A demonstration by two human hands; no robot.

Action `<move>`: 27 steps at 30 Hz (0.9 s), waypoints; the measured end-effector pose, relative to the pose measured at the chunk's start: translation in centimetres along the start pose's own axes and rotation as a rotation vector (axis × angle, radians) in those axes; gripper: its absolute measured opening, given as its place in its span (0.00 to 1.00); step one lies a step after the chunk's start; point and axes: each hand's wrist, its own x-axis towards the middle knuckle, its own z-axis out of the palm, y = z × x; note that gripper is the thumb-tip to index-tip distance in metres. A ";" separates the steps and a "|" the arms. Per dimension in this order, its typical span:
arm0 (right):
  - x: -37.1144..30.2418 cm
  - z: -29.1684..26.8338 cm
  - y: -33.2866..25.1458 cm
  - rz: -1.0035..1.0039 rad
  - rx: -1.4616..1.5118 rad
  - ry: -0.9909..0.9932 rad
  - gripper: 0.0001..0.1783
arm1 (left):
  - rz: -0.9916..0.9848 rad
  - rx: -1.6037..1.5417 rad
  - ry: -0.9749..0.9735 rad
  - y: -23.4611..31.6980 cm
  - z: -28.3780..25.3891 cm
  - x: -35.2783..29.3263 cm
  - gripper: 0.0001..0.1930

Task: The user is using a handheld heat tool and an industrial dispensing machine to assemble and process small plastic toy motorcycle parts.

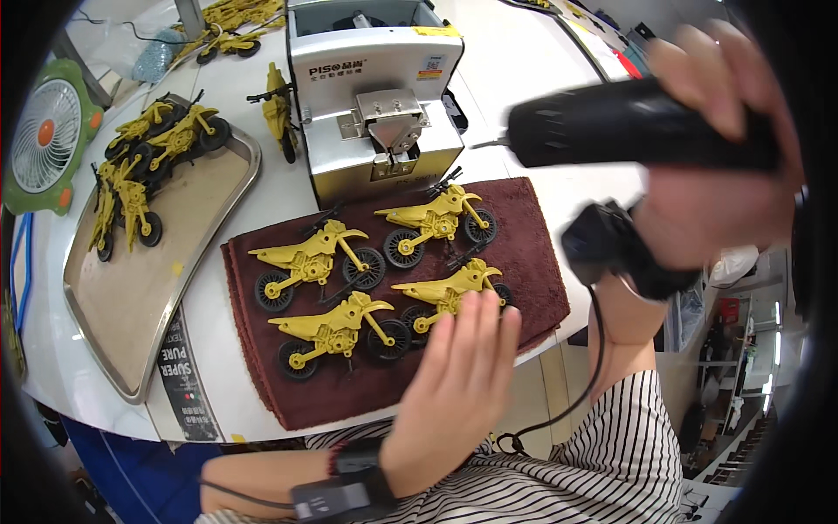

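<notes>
Several yellow toy motorcycles with black wheels lie on a folded brown towel (524, 227). My left hand (458, 393) reaches over the towel's near edge with its fingers stretched out. Its fingertips are at the near-right toy motorcycle (449, 290) and hide part of it; whether they touch it I cannot tell. My right hand (724, 148), blurred, is raised at the right and wrapped round a black electric screwdriver (594, 124). The screwdriver's thin bit points left, toward the silver screw feeder (349, 113) behind the towel, and is apart from the toy motorcycles.
At the left, a metal tray (140, 306) bears more toy motorcycles (148, 166) in a heap. One toy motorcycle (278, 113) stands beside the feeder. A green and white fan (48, 131) is at the far left. A black cable (602, 349) hangs from my right wrist.
</notes>
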 end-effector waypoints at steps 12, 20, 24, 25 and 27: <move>0.6 3.7 6.2 0.210 0.061 0.299 0.12 | -0.223 0.175 0.010 2.2 5.9 1.0 0.27; 1.1 3.8 6.2 0.112 -0.045 0.278 0.13 | -0.214 0.186 -0.002 2.1 6.0 1.0 0.27; 1.2 4.9 6.2 0.161 0.044 0.376 0.14 | -0.189 0.154 0.060 1.8 6.4 1.0 0.26; 1.1 5.0 6.6 0.089 -0.019 0.354 0.15 | -0.192 0.150 0.059 1.7 6.4 1.0 0.26; 0.8 5.5 6.4 0.015 -0.183 0.442 0.16 | -0.194 0.152 0.059 1.6 6.4 1.0 0.26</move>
